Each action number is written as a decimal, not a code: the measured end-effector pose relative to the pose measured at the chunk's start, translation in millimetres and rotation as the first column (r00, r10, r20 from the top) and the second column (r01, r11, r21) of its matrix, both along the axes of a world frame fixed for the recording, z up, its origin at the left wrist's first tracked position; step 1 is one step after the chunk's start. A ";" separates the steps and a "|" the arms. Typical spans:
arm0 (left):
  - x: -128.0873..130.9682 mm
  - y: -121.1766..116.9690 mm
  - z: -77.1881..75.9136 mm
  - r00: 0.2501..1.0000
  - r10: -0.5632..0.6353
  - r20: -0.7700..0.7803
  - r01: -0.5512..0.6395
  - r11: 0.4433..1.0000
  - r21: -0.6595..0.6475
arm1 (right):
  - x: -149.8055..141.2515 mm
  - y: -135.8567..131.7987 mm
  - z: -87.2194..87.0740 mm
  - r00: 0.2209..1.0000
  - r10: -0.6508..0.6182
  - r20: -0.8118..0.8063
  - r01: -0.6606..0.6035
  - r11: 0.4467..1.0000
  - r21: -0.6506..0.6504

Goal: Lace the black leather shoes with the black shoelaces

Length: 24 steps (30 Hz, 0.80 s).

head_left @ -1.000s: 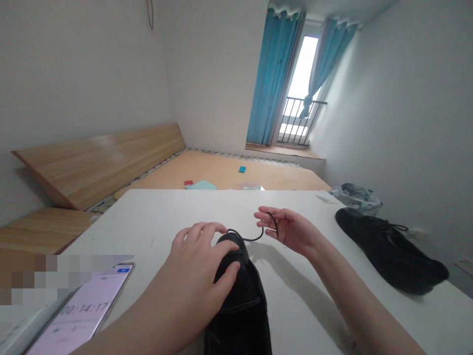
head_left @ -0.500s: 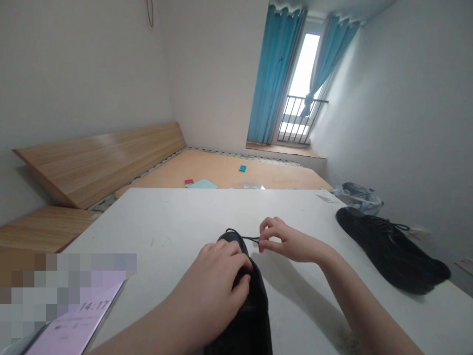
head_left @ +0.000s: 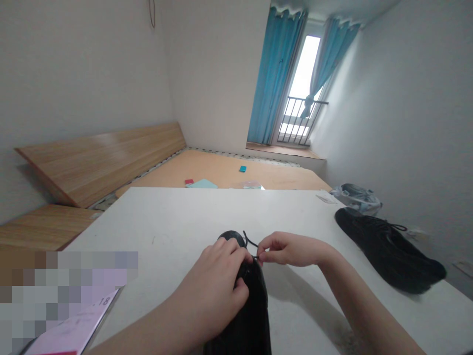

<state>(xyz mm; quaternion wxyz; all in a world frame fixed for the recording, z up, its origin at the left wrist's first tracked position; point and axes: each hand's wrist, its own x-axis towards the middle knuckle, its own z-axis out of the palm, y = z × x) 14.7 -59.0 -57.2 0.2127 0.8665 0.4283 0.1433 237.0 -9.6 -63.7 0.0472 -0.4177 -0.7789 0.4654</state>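
A black shoe (head_left: 251,315) stands on the white table in front of me, its far end pointing toward the back. My left hand (head_left: 225,273) lies over its upper part with the fingers curled round it, hiding much of the lacing. At the shoe's right side, my right hand (head_left: 283,249) pinches a thin black shoelace (head_left: 252,241) between thumb and fingertips. One piece of the lace curves up beside the shoe's far end. A second black shoe (head_left: 388,249), its lace tied in a bow, rests at the table's right.
The white table (head_left: 177,217) reaches toward a bed board (head_left: 221,162) with small papers on it. A clear plastic bag (head_left: 356,196) sits behind the second shoe. At the lower left lies a phone (head_left: 74,325) with a lilac screen, partly blurred out.
My right hand has come down and closer to the shoe, its fingers closing into a tighter pinch on the lace. My left hand has stayed nearly still on the shoe.
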 end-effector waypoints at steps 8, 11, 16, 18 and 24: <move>-0.2 -0.5 1.5 1.000 0.005 -0.007 -0.005 1.000 -0.008 | -7.4 -0.6 -7.0 0.997 0.031 -0.075 -0.040 0.991 -0.127; 0.9 -0.8 2.6 1.000 0.016 0.001 -0.016 1.000 -0.011 | -10.4 -1.2 -8.2 0.996 0.018 -0.087 -0.033 0.984 -0.174; 3.7 -1.0 3.3 0.997 0.082 0.009 -0.082 0.997 -0.002 | -9.5 4.0 -17.4 0.995 -0.009 -0.097 -0.011 0.979 -0.206; 4.9 -1.2 3.8 0.995 0.102 -0.010 -0.101 0.995 0.026 | -7.9 7.5 -22.8 0.996 -0.024 -0.090 0.006 0.982 -0.191; 12.7 -0.8 8.8 0.991 0.100 -0.092 -0.090 0.991 0.098 | -8.7 14.8 -36.2 0.984 0.012 -0.177 -0.041 0.986 -0.160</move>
